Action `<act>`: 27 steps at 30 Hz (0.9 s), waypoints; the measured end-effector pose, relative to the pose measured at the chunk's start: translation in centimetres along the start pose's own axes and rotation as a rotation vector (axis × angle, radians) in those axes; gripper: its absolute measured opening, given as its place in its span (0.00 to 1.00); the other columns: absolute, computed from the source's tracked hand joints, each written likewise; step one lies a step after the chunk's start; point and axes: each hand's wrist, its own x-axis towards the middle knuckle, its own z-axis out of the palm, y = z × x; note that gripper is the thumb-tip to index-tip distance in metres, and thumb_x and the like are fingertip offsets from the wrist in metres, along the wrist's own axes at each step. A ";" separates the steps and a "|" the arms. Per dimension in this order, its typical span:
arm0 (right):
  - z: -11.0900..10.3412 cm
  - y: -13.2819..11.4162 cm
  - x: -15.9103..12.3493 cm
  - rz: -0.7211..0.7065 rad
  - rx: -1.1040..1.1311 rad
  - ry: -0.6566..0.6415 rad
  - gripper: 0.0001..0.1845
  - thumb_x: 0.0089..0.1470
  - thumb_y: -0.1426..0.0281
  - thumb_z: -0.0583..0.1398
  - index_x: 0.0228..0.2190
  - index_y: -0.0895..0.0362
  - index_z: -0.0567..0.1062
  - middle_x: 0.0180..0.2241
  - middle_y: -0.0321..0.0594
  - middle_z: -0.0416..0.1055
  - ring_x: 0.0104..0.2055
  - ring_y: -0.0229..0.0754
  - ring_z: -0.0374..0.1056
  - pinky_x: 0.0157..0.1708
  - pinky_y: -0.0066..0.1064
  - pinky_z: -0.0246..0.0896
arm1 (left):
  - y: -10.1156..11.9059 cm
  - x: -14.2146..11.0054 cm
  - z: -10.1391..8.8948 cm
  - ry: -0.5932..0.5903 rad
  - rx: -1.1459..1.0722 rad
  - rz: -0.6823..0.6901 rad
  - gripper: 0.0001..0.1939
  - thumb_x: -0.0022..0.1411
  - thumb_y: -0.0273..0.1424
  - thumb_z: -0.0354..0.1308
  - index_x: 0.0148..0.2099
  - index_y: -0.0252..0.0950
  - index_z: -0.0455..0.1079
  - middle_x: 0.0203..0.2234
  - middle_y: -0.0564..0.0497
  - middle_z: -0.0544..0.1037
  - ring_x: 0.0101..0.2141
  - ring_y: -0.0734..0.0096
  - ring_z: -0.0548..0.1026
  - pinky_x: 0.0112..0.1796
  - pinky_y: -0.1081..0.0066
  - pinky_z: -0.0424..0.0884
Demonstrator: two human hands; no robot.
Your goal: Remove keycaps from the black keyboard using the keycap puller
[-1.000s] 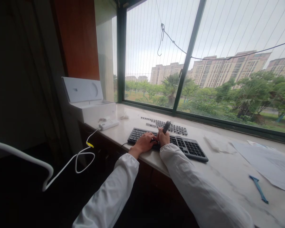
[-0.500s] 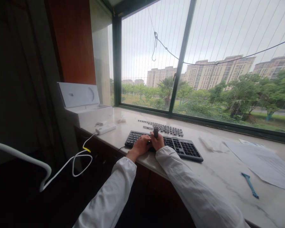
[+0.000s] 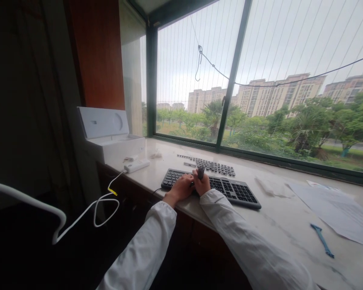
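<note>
A black keyboard (image 3: 230, 190) lies on a pale marble sill in front of a big window. Both hands rest on its left half. My right hand (image 3: 203, 186) is closed round a dark stubby tool (image 3: 201, 172) that stands upright over the keys. My left hand (image 3: 182, 188) lies on the keys just beside it, fingers curled; whether it grips anything is hidden. Behind the keyboard, rows of loose dark keycaps (image 3: 211, 165) are laid out on the sill.
An open white box (image 3: 110, 138) stands at the sill's left end. Beside it lies a white device (image 3: 136, 164) with a white cable (image 3: 87, 209) hanging off the edge. Paper sheets (image 3: 335, 209) and a blue tool (image 3: 322, 240) lie to the right.
The dark tool in my right hand has gone from leaning right to standing nearly upright. Both hands stayed on the keyboard's left half; the view shifted slightly.
</note>
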 end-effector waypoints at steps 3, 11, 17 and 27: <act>-0.2 -0.3 0.5 0.075 0.111 0.066 0.21 0.50 0.56 0.56 0.16 0.54 0.59 0.12 0.29 0.53 0.16 0.32 0.50 0.17 0.26 0.49 | 0.3 -0.1 -0.1 0.021 -0.014 -0.010 0.10 0.60 0.31 0.55 0.43 0.37 0.71 0.39 0.49 0.74 0.44 0.67 0.68 0.48 0.68 0.64; -2.9 -1.0 3.1 0.163 0.282 0.584 0.17 0.51 0.59 0.55 0.17 0.52 0.57 0.11 0.27 0.52 0.11 0.32 0.49 0.11 0.27 0.45 | 0.5 -0.2 -0.2 0.191 -0.083 0.042 0.13 0.62 0.30 0.54 0.49 0.37 0.71 0.39 0.49 0.76 0.42 0.68 0.70 0.46 0.67 0.66; -6.0 -2.0 4.2 -0.049 -0.190 0.183 0.13 0.44 0.66 0.62 0.15 0.55 0.66 0.13 0.32 0.61 0.17 0.36 0.56 0.20 0.27 0.50 | 0.6 -0.3 -0.4 0.232 -0.086 0.059 0.14 0.60 0.30 0.56 0.49 0.39 0.71 0.37 0.49 0.76 0.41 0.68 0.71 0.45 0.67 0.67; -11.1 1.8 2.7 -0.117 -0.558 -0.113 0.07 0.35 0.73 0.66 0.21 0.53 0.73 0.15 0.30 0.62 0.18 0.35 0.52 0.26 0.27 0.44 | 0.6 0.0 0.0 0.216 -0.061 0.028 0.15 0.61 0.26 0.55 0.51 0.39 0.69 0.38 0.49 0.75 0.41 0.69 0.71 0.44 0.68 0.69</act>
